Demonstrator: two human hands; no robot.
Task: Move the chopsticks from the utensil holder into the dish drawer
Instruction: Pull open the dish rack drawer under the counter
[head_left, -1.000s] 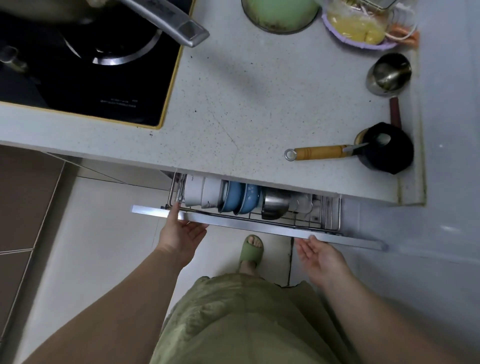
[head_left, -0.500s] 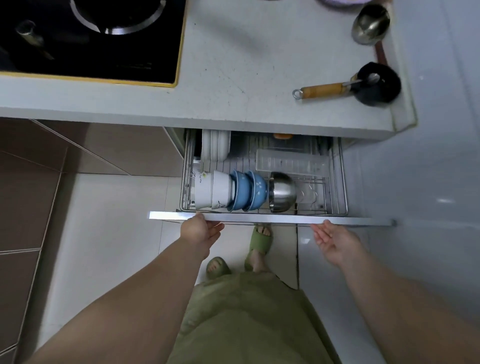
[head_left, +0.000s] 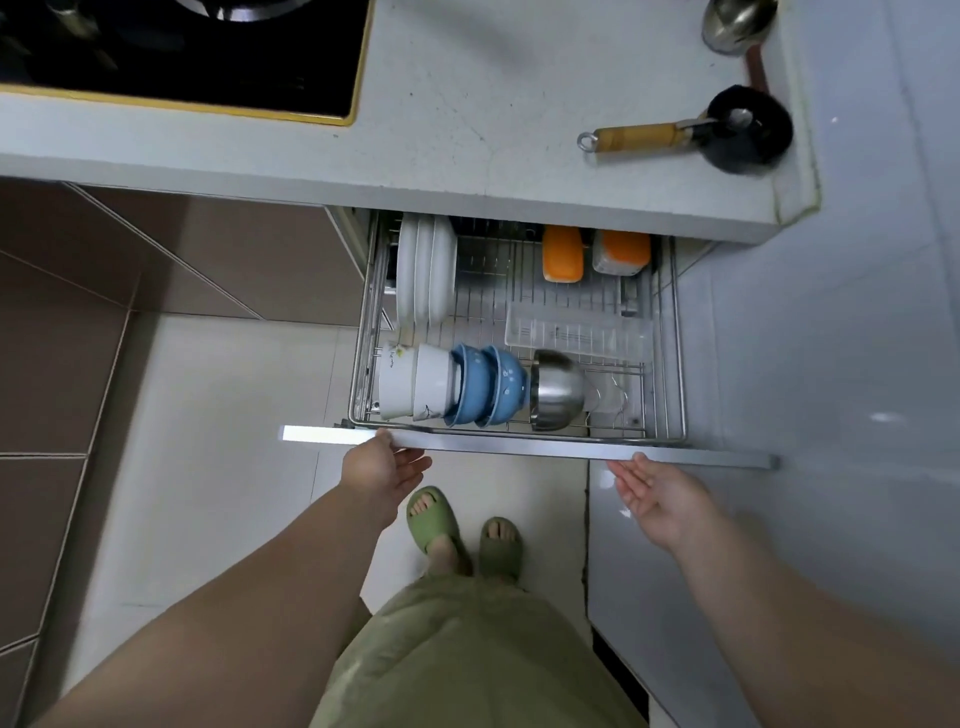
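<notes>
The dish drawer (head_left: 670, 332), a wire rack with a metal front bar (head_left: 519, 448), stands pulled far out below the counter. It holds white plates (head_left: 426, 270), white and blue bowls (head_left: 457, 387), a steel bowl (head_left: 558, 389) and a clear plastic tray (head_left: 576, 332). My left hand (head_left: 382, 467) touches the underside of the front bar, fingers loosely curled. My right hand (head_left: 660, 491) is just below the bar on the right, palm up, fingers apart, holding nothing. No chopsticks or utensil holder are in view.
On the counter (head_left: 493, 104) lie a black brush with a yellow handle (head_left: 691, 135), a steel cup (head_left: 737, 23) and the black stove (head_left: 182, 52). Two orange-lidded containers (head_left: 592, 252) sit at the drawer's back. My feet in green slippers (head_left: 462, 530) stand on the tiled floor.
The drawer has slid much further out, showing plates, tray and orange containers. Both hands moved back with the bar; the right hand has come slightly off it.
</notes>
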